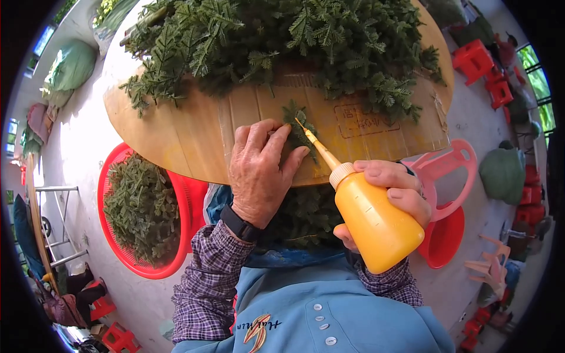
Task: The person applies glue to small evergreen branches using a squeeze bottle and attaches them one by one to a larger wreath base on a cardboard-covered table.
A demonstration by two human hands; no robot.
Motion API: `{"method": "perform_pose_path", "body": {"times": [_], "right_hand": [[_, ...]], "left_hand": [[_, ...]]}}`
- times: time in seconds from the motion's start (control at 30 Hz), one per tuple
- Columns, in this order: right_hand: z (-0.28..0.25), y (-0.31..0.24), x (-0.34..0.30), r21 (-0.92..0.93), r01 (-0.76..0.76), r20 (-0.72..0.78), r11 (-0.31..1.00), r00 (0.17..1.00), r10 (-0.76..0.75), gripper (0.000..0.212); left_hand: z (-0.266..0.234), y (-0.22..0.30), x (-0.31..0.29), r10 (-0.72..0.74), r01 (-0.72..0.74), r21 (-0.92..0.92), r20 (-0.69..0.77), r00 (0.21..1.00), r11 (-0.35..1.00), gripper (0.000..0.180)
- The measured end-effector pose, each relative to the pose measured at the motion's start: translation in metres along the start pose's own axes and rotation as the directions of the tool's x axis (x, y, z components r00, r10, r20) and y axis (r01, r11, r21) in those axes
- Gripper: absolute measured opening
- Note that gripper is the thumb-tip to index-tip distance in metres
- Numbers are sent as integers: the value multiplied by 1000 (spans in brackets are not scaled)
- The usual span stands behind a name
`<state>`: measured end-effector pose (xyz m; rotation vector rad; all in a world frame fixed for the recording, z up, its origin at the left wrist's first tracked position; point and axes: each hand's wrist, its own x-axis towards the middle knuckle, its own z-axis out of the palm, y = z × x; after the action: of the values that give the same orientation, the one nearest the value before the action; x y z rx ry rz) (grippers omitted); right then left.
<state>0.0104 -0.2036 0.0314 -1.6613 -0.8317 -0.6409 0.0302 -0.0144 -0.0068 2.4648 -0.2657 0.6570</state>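
Observation:
A small green fir sprig [301,126] lies on the cardboard near the round table's front edge. My left hand [259,167] holds it there, with the thumb and fingertips bent against its left side. In my right hand [394,191] is a yellow squeeze bottle [379,223], tilted so that its long narrow nozzle points up and left. The yellow-stained nozzle tip is at the sprig, and I cannot tell whether it touches. My right palm is mostly hidden behind the bottle.
A large heap of fir branches [265,44] covers the far part of the cardboard-topped table [176,135]. To the left, a red plastic basket [185,206] is full of sprigs. More greenery [306,215] shows below the table edge. At right are a pink plastic handle [462,182] and a red container [444,238].

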Motion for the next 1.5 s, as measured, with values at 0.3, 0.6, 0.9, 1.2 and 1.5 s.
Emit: {"method": "perform_pose_path", "body": {"times": [0.3,0.6,0.9,1.2,1.5], "right_hand": [[3,1,0,-37,-8,20,999,1000,9,64],[-1,2,-11,-44,-29,84,999,996,32,65],[-3,-3,-13,12,-33,34,999,999,33,62],[-16,-7,-25,0,-80,71,997,994,80,66],[-21,-14,-28,12,-99,36,995,995,98,65]], "left_hand": [[2,-1,0,-8,8,-18,-11,1000,1000,36],[3,-1,-1,-13,13,-13,-14,1000,1000,35],[2,0,1,-18,18,-10,-27,999,1000,34],[1,0,0,-26,26,-16,-21,999,1000,34],[1,1,-1,-41,40,-33,-18,999,999,33]]}}
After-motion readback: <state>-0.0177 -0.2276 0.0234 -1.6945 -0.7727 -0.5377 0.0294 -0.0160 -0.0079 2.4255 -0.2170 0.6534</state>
